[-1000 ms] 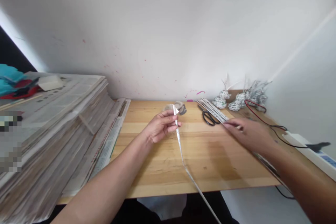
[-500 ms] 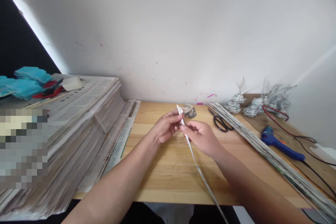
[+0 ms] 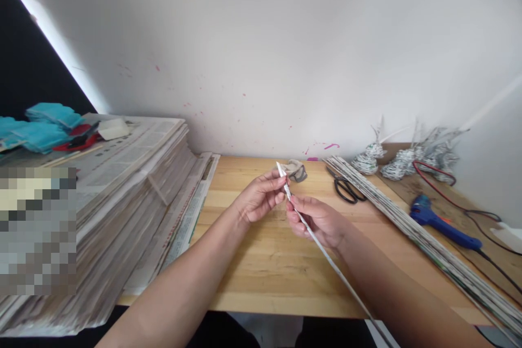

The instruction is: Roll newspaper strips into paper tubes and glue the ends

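A thin rolled newspaper tube [image 3: 326, 257] slants from the bottom of the view up to both hands above the wooden table. Close to its pointed white upper end, my left hand [image 3: 263, 196] pinches it between thumb and fingers. A little lower down, my right hand [image 3: 316, 218] has thumb and fingers closed round the same tube. Behind the hands lies a crumpled grey-beige cloth [image 3: 297, 170]. Black-handled scissors [image 3: 346, 190] rest on the table to the right of my right hand.
Tall newspaper stacks [image 3: 134, 217] fill the left side, with blue packets [image 3: 51, 125] and a red-handled tool [image 3: 77, 141] on top. At right lie a bundle of paper tubes [image 3: 408, 217], a blue glue gun [image 3: 444, 228] with its cord, and several woven paper pieces [image 3: 367, 159] by the wall.
My right hand has moved slightly down and right along the tube. The tube's lower part has swung to the right and is straighter. My left hand keeps its pinch near the tip.
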A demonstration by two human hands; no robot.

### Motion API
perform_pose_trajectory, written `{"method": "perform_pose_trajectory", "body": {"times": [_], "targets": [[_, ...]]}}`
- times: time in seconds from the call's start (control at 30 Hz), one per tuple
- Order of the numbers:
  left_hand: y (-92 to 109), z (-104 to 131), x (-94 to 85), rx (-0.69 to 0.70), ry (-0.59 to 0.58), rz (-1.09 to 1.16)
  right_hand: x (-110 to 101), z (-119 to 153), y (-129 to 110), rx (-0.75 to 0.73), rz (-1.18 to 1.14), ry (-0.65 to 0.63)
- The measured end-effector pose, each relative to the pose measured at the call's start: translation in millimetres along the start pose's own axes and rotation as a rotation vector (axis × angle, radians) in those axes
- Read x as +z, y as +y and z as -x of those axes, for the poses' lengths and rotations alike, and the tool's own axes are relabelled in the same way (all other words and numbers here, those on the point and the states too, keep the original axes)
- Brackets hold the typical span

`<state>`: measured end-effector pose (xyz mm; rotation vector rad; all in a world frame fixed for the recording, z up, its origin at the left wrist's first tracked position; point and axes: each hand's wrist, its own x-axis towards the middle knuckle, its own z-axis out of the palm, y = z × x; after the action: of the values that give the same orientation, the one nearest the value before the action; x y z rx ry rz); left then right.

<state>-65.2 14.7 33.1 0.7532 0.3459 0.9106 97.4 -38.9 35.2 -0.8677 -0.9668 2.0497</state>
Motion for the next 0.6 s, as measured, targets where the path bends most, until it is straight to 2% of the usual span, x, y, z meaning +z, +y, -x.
{"method": "perform_pose_trajectory", "body": {"times": [0.1,0.27,0.33,0.43,0.6], "targets": [[1,1,1.3,-0.004,0.008,0.009,0,0,2,-0.007,0.035,-0.003],[1,-1,1.4,-0.008,0.051,-0.039,10,-3,-3,-0.241,0.492,0.181],[2,-3,0.5,0.003,0.048,-0.056,15,-5,-6,-0.3,0.549,0.238],[3,-4,-1.2,0.037,0.055,-0.029,19,-10,-8,-0.228,0.369,0.205],[4,-2,-2.7,0.025,0.07,0.032,16,-14,-4,-0.051,-0.068,-0.034]]}}
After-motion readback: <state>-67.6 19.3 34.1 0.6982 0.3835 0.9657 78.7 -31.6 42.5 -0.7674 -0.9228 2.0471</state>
